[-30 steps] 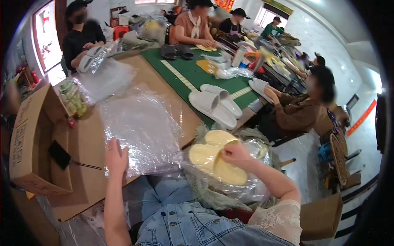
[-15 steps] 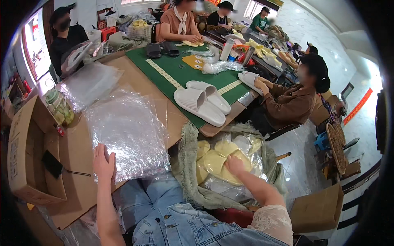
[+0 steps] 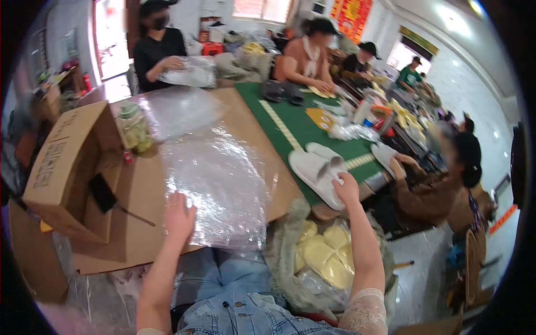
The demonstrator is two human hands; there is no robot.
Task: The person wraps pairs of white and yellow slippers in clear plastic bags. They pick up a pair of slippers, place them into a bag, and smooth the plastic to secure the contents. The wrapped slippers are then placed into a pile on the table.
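Note:
My left hand (image 3: 180,218) lies on the near left edge of a stack of clear plastic bags (image 3: 223,190), thumb and fingers apart. My right hand (image 3: 347,188) reaches over to a pair of white slide slippers and grips the near white slipper (image 3: 319,180) at its inner side by the strap. Behind it, partly covered, is the second white slipper (image 3: 324,152). Below my right forearm, a sack (image 3: 287,245) stands open, holding several pale yellow slippers (image 3: 326,259) in clear plastic.
At left are an open cardboard box (image 3: 70,167), a black brush (image 3: 103,192) and a glass jar (image 3: 135,131). The green mat (image 3: 271,137) carries dark slippers (image 3: 282,92). A co-worker in brown (image 3: 430,195) handles another white slipper at right; others work farther back.
My right hand has left the yellow slippers in the sack and moved up to the white slippers on the table. My left hand stays on the bags. The view has shifted.

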